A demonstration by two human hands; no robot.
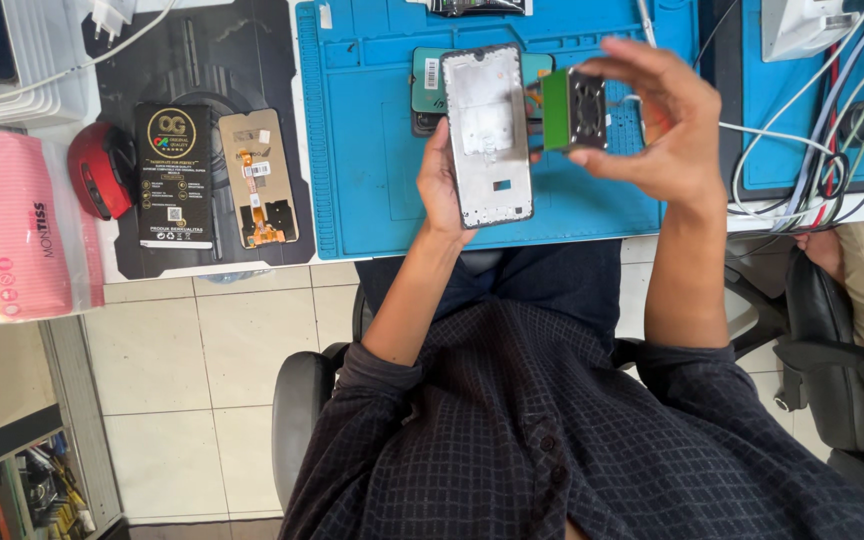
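Overhead view of a seated person at a repair bench. The left hand (444,180) is wrapped around the lower edge of a phone frame (489,135), holding it upright above the blue work mat (372,150) with its bare grey inner face toward the camera; a small rectangular cut-out shows near its lower end. The right hand (657,125) pinches a small green block with a dark grille (574,108) between thumb and fingers, just beside the right edge of the frame and apparently touching it near the top. By the look of it, the step in hand is checking or treating the inner face of the frame, and the next move would call for a steady grip on the frame and a careful line-up of the block against its edge. A second phone part (422,85) lies on the mat behind the frame. To the left, on a dark mat (202,60), lie a black printed card (173,175), a phone screen with an orange ribbon cable (258,178) and a red round object (100,170); a pack of tissues (17,235) sits at the far left. White and grey cables (812,170) gather at the right. Pale floor tiles (202,370) and a dark chair (302,410) show below the bench
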